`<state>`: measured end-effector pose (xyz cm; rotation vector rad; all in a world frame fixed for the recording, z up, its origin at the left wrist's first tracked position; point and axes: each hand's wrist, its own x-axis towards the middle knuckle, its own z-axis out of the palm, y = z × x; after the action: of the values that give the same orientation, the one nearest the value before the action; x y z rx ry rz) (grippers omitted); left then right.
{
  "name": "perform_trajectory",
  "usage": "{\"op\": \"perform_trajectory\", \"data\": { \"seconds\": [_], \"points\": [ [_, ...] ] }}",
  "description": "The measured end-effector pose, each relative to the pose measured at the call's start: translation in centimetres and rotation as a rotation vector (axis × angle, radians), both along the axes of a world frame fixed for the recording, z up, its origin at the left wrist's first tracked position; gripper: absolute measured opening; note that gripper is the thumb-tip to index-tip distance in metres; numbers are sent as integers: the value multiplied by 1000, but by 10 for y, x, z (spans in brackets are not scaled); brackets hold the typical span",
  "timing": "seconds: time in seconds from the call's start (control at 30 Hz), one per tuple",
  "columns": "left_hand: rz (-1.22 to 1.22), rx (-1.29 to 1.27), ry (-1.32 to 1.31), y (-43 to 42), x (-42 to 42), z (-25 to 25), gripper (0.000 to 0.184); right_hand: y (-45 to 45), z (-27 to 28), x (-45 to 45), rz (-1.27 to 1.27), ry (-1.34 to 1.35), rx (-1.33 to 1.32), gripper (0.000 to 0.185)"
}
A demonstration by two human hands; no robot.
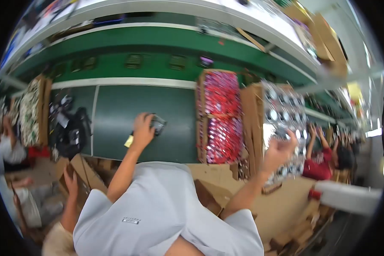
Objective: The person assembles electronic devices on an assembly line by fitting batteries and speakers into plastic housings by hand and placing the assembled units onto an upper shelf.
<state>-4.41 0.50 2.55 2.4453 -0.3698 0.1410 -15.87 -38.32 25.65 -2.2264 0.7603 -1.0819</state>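
My left hand (143, 130) is over the dark green bench, its fingers closed on the edge of a small dark, boxy object with a shiny face (158, 124). A small yellow piece (129, 141) shows beside that wrist. Off to the right, my right hand (280, 152) is raised in front of a tray of round silver parts (284, 106). Its fingers are apart and somewhat bent, and I see nothing held in them. Whether it touches the tray is unclear.
Cartons of shiny red-and-pink packets (221, 115) stand right of centre. Black bagged items (74, 132) lie on the left. A shelf (158, 6) runs overhead. Co-workers sit at both sides; one person's hand (71, 181) is near a cardboard box (87, 170).
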Motion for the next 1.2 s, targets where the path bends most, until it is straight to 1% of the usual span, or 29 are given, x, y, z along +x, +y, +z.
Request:
{"op": "perform_trajectory", "data": {
  "seconds": [0.03,0.07,0.1,0.13,0.17,0.23,0.27,0.3,0.33,0.4,0.43,0.53,0.6,0.67,0.7,0.73,0.77,0.8,0.87,0.97,1.0,1.07,1.1,1.17,1.2],
  "points": [
    [-19,-58,70,2,-2,3,53,43,10,13,168,-8,100,50],
    [-57,-302,285,-7,-2,18,51,59,-12,24,497,-235,331,50],
    [-68,-534,502,-13,-4,36,48,67,-24,27,540,-49,47,47],
    [-55,-763,709,-17,-8,51,46,79,-42,30,603,8,-58,43],
    [-183,-947,855,-19,-11,61,48,96,-57,32,696,-28,-102,42],
    [-350,-1319,1083,-34,-22,86,58,133,-77,31,808,87,-3,41],
    [-413,-1330,1149,-39,-27,97,62,147,-94,28,870,160,63,40],
    [-366,-1318,1178,-46,-34,93,56,158,-113,23,884,285,183,36],
    [-306,-1301,1180,-51,-38,79,44,170,-120,19,871,270,218,36],
    [-96,-1486,1313,-50,-45,53,32,189,-131,15,836,246,281,40],
    [-60,-1433,1298,-49,-48,47,31,194,-145,13,835,249,240,46],
    [5,-1257,1288,-45,-59,32,29,211,-176,5,701,299,276,45],
    [11,-1129,1282,-41,-58,23,28,214,-185,9,686,324,322,43],
    [-167,-915,1258,-28,-46,16,30,215,-187,17,695,363,396,43],
    [-254,-805,1241,-19,-35,13,30,214,-193,22,690,383,357,43],
    [-345,-312,873,-10,-17,39,36,211,-204,27,683,401,317,44],
    [-304,-65,545,-1,-14,21,51,208,-215,31,675,420,276,45],
    [-309,172,141,6,-3,29,65,206,-225,34,668,457,192,45],
    [-361,422,69,20,20,22,77,201,-244,39,656,521,17,45],
    [-391,401,286,37,39,-21,79,196,-270,39,680,554,-60,45],
    [-370,388,340,37,39,-19,78,195,-272,38,682,558,-92,45],
    [-325,361,447,36,39,-14,78,195,-279,38,653,531,-66,44],
    [-310,338,376,35,35,-15,79,199,-276,40,640,517,-51,43],
    [-273,294,232,35,30,-18,82,206,-270,48,642,389,-76,42],
    [-272,249,226,36,32,-22,83,212,-261,53,638,326,-86,42]
  ]
}}
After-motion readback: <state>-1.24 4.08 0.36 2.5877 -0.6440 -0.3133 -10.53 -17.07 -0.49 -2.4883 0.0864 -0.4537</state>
